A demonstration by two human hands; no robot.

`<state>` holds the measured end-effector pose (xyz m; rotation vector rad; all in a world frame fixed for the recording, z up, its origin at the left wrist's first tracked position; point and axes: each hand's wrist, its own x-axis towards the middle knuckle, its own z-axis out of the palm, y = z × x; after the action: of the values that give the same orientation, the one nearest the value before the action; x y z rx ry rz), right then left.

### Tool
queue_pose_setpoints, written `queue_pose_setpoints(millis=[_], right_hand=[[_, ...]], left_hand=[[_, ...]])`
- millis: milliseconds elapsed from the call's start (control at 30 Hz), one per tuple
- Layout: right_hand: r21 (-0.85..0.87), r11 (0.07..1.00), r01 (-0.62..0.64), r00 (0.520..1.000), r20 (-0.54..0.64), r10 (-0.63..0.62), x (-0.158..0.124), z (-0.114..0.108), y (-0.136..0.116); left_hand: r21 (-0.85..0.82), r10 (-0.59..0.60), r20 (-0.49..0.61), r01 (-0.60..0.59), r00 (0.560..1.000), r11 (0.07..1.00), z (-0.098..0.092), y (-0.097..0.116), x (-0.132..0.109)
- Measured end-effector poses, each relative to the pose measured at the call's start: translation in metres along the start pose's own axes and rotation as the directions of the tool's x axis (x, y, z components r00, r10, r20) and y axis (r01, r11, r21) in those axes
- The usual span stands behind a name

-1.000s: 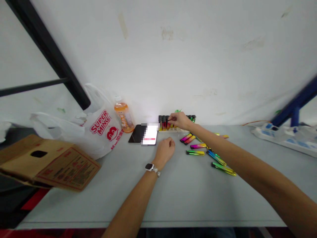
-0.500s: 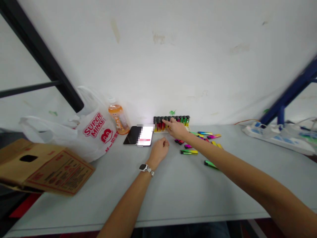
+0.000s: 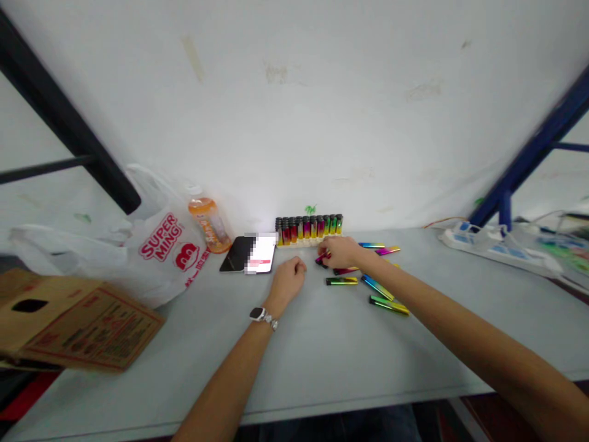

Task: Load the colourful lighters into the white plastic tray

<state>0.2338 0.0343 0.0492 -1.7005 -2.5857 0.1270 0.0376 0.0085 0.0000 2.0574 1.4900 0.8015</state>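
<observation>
Several shiny, colourful lighters (image 3: 313, 228) stand upright in rows in a pale tray (image 3: 301, 243) against the wall. My right hand (image 3: 343, 252) is just in front of the tray's right part, its fingers closed on a dark magenta lighter (image 3: 321, 259) low over the table. More lighters lie loose around and below that hand, among them a green-yellow lighter (image 3: 342, 281), a blue-yellow lighter (image 3: 377, 287) and a green lighter (image 3: 389, 305). My left hand (image 3: 288, 282), with a watch at the wrist, rests on the table with curled fingers; whether it holds anything is hidden.
Left of the tray lie a phone (image 3: 237, 254) with a lit screen beside it, an orange drink bottle (image 3: 210, 224), a white plastic bag (image 3: 161, 258) and a cardboard box (image 3: 92, 325). A white power strip (image 3: 497, 248) lies at the right.
My right hand has moved from above the standing lighters down to the loose ones and closed on a magenta lighter. The left hand stays put; the view has shifted slightly.
</observation>
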Motion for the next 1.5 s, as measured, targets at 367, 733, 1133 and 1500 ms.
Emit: queue_pose_setpoints(millis=[367, 733, 1133, 1500], right_hand=[[0.058, 0.986, 0.155, 0.987, -0.049, -0.153, 0.029, 0.015, -0.016], [0.782, 0.502, 0.370, 0.841, -0.512, 0.178, 0.020, 0.029, -0.038], [0.855, -0.515, 0.060, 0.958, 0.095, 0.269, -0.015, 0.039, -0.093], [0.954, -0.263, 0.145, 0.905, -0.021, 0.425, -0.014, 0.056, -0.087]], left_hand=[[-0.102, -0.028, -0.027, 0.025, 0.999, 0.994, -0.002, -0.005, 0.003], [-0.372, -0.086, -0.315, -0.039, 0.945, 0.927, -0.010, -0.010, 0.005], [-0.384, -0.026, -0.290, -0.092, 0.957, 0.919, -0.004, -0.007, 0.004], [-0.394, 0.008, -0.213, -0.093, 0.977, 0.914, 0.000, -0.005, 0.002]])
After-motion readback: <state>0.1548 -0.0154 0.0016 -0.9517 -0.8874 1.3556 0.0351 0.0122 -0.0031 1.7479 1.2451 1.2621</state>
